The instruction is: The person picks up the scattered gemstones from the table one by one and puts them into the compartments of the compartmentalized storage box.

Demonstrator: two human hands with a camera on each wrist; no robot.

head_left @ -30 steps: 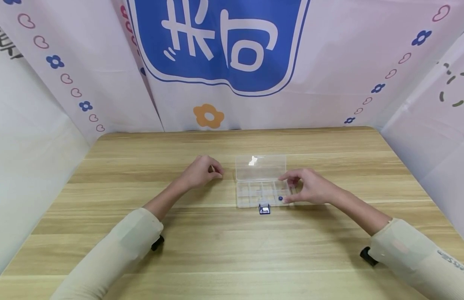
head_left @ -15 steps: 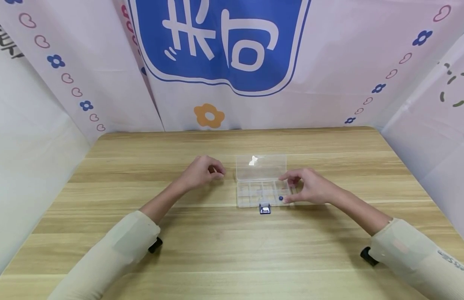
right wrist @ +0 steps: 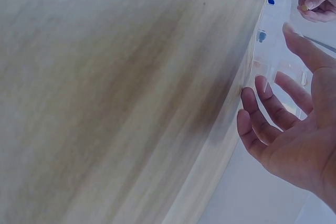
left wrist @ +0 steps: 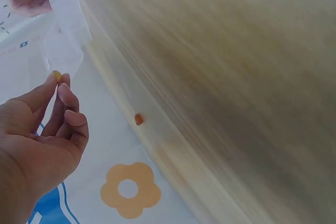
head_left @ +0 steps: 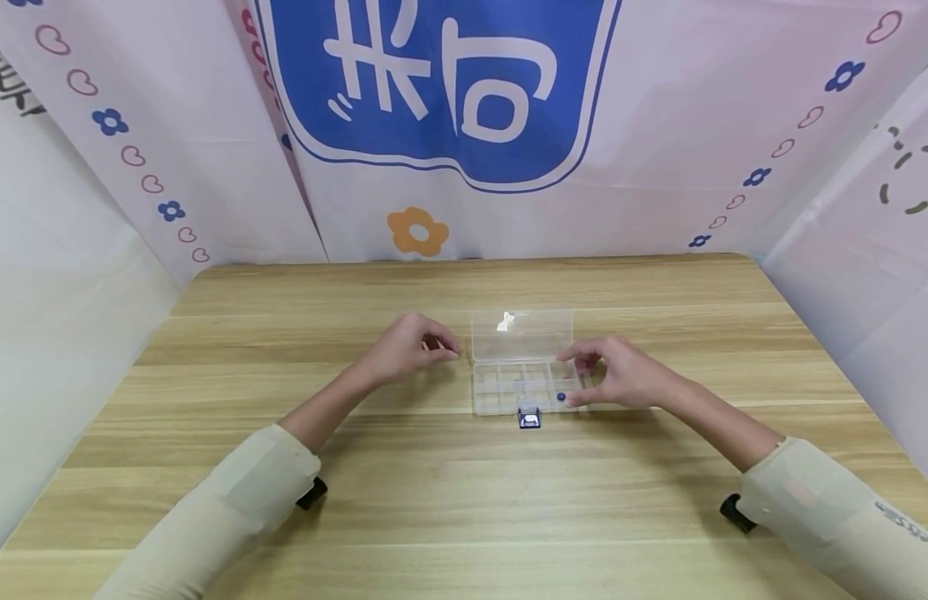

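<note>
A clear plastic compartment box (head_left: 488, 400) lies on the wooden table, its lid (head_left: 524, 337) raised at the back and a dark blue clasp (head_left: 529, 418) at its front. My left hand (head_left: 413, 346) is left of the box, pinching a small yellow, bean-sized piece (left wrist: 57, 75) between thumb and fingertip. Around the box's right end, my right hand (head_left: 621, 375) holds it, thumb at the front corner and fingers at the back. One small dark blue piece (head_left: 561, 397) sits in the front right compartment, near that thumb.
In the left wrist view, a small orange-brown piece (left wrist: 138, 119) lies on the tabletop; my left hand hides it in the head view. A printed cloth (head_left: 584, 225) hangs behind the table's back edge, with more white cloth (head_left: 67, 292) along the sides.
My left hand has moved a little to the right, toward the box, with its fingertips closer together. The right hand and the box have stayed in place.
</note>
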